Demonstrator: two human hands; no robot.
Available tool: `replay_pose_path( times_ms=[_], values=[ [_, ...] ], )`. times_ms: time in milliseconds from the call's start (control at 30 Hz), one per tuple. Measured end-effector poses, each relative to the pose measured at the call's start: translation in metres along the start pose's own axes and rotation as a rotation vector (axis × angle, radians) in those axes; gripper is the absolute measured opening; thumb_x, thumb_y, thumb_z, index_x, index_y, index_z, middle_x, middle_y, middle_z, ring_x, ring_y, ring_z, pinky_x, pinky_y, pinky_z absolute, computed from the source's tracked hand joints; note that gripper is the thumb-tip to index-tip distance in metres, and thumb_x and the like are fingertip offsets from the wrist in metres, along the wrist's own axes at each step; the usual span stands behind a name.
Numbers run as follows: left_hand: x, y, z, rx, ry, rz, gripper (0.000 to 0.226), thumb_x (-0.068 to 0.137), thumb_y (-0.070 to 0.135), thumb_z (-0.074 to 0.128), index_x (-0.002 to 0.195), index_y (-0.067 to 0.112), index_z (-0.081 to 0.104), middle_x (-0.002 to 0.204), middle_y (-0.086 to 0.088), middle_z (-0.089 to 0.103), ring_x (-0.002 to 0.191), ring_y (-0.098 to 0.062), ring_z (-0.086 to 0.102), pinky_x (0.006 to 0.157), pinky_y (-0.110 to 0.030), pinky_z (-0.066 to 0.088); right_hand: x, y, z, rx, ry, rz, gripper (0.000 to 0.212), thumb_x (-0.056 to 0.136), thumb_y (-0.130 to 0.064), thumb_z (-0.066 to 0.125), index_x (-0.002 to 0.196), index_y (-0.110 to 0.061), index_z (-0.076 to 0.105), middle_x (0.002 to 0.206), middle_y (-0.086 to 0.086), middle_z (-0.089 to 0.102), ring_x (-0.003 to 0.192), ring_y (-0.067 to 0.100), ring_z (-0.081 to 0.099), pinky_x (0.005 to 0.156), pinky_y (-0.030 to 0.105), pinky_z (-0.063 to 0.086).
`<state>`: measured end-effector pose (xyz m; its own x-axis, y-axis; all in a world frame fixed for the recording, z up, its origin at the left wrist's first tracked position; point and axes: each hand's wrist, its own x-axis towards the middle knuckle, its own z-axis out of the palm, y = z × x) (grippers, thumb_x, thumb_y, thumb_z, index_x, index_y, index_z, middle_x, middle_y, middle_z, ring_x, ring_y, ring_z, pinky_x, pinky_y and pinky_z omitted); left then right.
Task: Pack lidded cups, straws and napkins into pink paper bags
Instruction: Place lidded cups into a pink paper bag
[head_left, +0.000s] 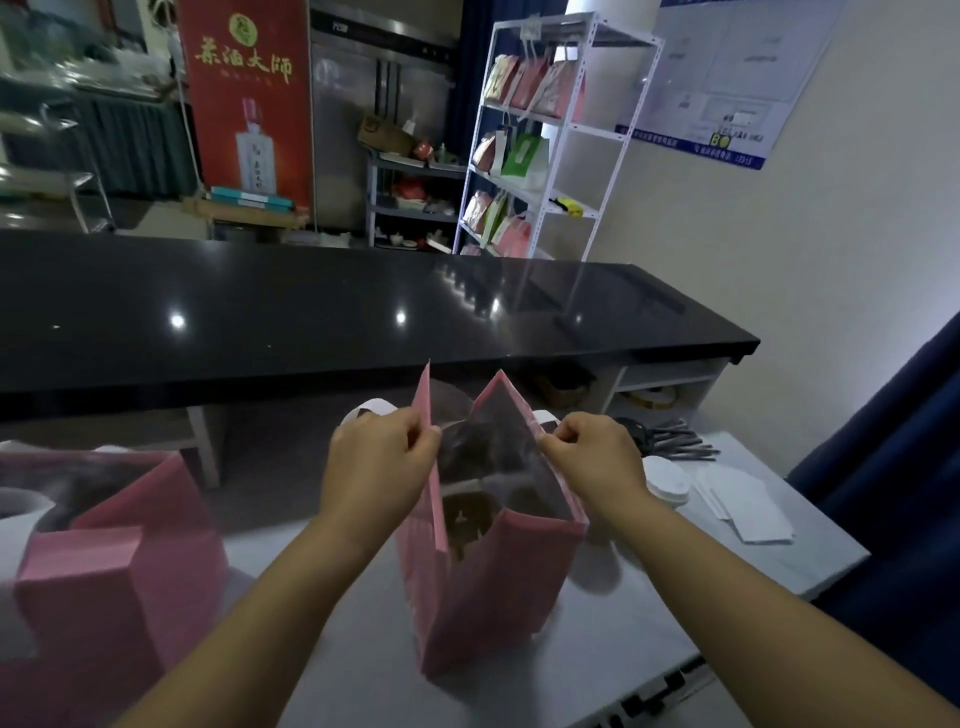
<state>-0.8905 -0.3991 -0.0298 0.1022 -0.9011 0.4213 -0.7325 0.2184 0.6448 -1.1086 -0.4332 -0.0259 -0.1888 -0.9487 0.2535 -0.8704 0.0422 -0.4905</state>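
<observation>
Pink bag (467, 623) is pulled open for filling; its left edge is pinched by the left hand (384, 452), its right edge by the right hand (597, 457).

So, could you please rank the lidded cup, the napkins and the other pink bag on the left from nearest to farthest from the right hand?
From the right hand, pinching the open bag:
1. Lidded cup, just to its right.
2. Napkins, further right.
3. Other pink bag, far left, beyond the left hand.
</observation>
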Motion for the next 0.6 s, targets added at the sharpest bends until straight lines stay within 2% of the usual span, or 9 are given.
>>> replay_pose_path(
  times_ms=[200,300,367,433,500,567,600],
  values=[
    [0.036,-0.004,0.027,-0.048,-0.008,-0.058,0.030,0.089,0.027,0.051,0.068,0.009,0.062,0.065,-0.005,0.061,0.063,-0.018,0.052,0.060,-0.031,0.038,0.047,0.014,0.011,0.059,0.041,-0.016,0.028,0.082,-0.040,0.059,0.061,-0.022,0.059,0.060,-0.009,0.060,0.059,0.010,0.055,0.050,0.025,0.038],
    [0.043,-0.002,0.034,-0.015,0.011,0.002,0.032,0.090,0.026,0.051,0.063,0.011,0.060,0.057,-0.003,0.056,0.057,-0.017,0.051,0.060,-0.032,0.040,0.059,0.038,0.006,0.038,0.061,0.001,0.013,0.087,-0.032,0.054,0.076,-0.029,0.061,0.073,-0.010,0.063,0.068,0.011,0.056,0.055,0.027,0.039],
    [0.047,0.000,0.036,0.035,0.004,0.032,0.033,0.089,0.026,0.052,0.060,0.012,0.058,0.053,-0.001,0.053,0.054,-0.016,0.050,0.060,-0.035,0.044,0.064,0.065,0.002,-0.116,-0.034,0.044,0.011,0.087,-0.027,0.054,0.090,-0.025,0.064,0.088,-0.001,0.067,0.082,0.022,0.058,0.066,0.032,0.046],
    [0.050,0.002,0.038,0.063,-0.006,0.031,0.030,0.087,0.027,0.052,0.061,0.013,0.058,0.053,-0.001,0.053,0.056,-0.018,0.051,0.063,-0.040,0.048,0.063,0.088,0.002,-0.398,-0.234,0.054,0.021,0.085,-0.034,0.056,0.102,-0.026,0.064,0.104,0.004,0.067,0.099,0.026,0.054,0.078,0.033,0.045],
    [0.051,0.004,0.038,0.037,0.012,0.014,0.021,0.085,0.028,0.056,0.069,0.015,0.058,0.059,0.004,0.053,0.062,-0.018,0.052,0.068,-0.042,0.049,0.058,0.105,0.007,-0.610,-0.374,0.016,0.040,0.080,-0.051,0.057,0.114,-0.030,0.058,0.116,0.000,0.062,0.112,0.025,0.047,0.086,0.035,0.038],
    [0.050,0.005,0.037,-0.008,0.031,-0.004,0.011,0.083,0.029,0.060,0.084,0.018,0.059,0.066,0.013,0.052,0.068,-0.015,0.054,0.074,-0.044,0.050,0.054,0.115,0.013,-0.677,-0.425,-0.021,0.058,0.073,-0.062,0.058,0.122,-0.030,0.050,0.124,-0.004,0.055,0.117,0.024,0.040,0.089,0.036,0.035],
    [0.050,0.006,0.037,-0.017,0.035,-0.006,0.016,0.083,0.029,0.060,0.095,0.020,0.058,0.068,0.015,0.052,0.070,-0.013,0.055,0.076,-0.045,0.050,0.054,0.119,0.015,-0.699,-0.431,-0.044,0.062,0.072,-0.063,0.058,0.123,-0.030,0.047,0.126,-0.004,0.053,0.117,0.024,0.039,0.090,0.036,0.034]
  ],
)
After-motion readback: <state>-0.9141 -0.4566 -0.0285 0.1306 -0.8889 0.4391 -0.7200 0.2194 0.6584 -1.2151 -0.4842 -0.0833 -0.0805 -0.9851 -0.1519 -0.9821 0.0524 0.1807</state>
